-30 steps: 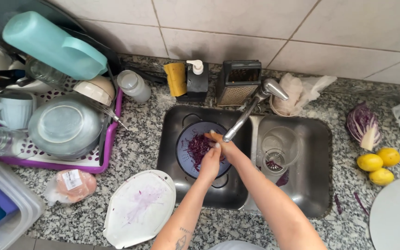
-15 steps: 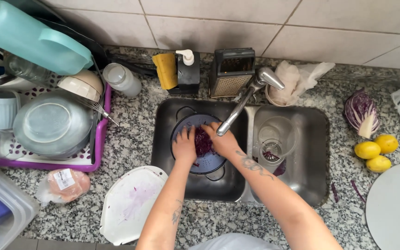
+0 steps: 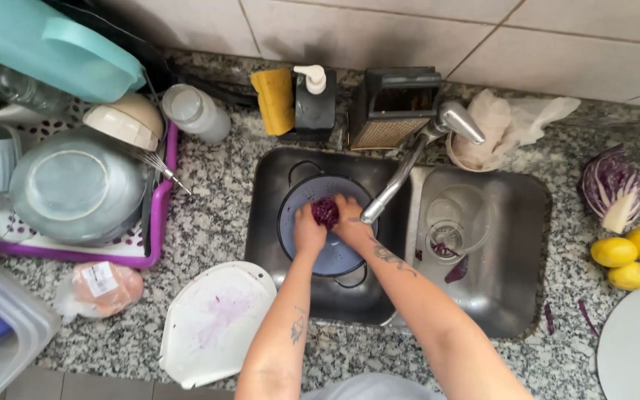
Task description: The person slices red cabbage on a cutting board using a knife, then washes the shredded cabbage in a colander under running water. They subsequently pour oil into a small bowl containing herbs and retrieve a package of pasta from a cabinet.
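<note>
Squeezing a clump of shredded red cabbage [image 3: 326,211], both hands meet over a blue colander [image 3: 327,230] that sits in the left basin of the steel double sink [image 3: 483,311]. Left hand [image 3: 309,233] cups the clump from below-left, fingers curled together onto it; right hand [image 3: 350,218] presses from the right, fingers also closed on the cabbage. Holding it over the colander looks meant to let liquid drain through into the basin, directly beside the faucet spout [image 3: 409,167], which swings over the divider between the basins. No running water can be made out.

Right basin: one clear glass container [image 3: 453,218] and a few purple cabbage scraps near the drain.

Counter, right edge: one cut red cabbage half [image 3: 612,185], cut face up, three lemons [image 3: 627,255] bunched just below it, one round white board [image 3: 638,341] at the front right corner. Stray purple shreds lie between sink and board.

Back edge of the counter: one yellow sponge [image 3: 274,100] standing next to one dark soap dispenser [image 3: 314,100] with a white pump, one box grater [image 3: 390,111], and one crumpled plastic bag [image 3: 512,122] behind the faucet.

Front edge, left of the sink: one white cutting board [image 3: 216,322] stained purple, probably parked there after chopping. One wrapped pinkish package [image 3: 101,285] sits beside it.

Left side: purple dish rack [image 3: 161,222] with one steel bowl [image 3: 75,185] inverted to dry, one teal jug [image 3: 53,48], one cream bowl [image 3: 124,118], one clear jar [image 3: 194,111] lying just outside it.
</note>
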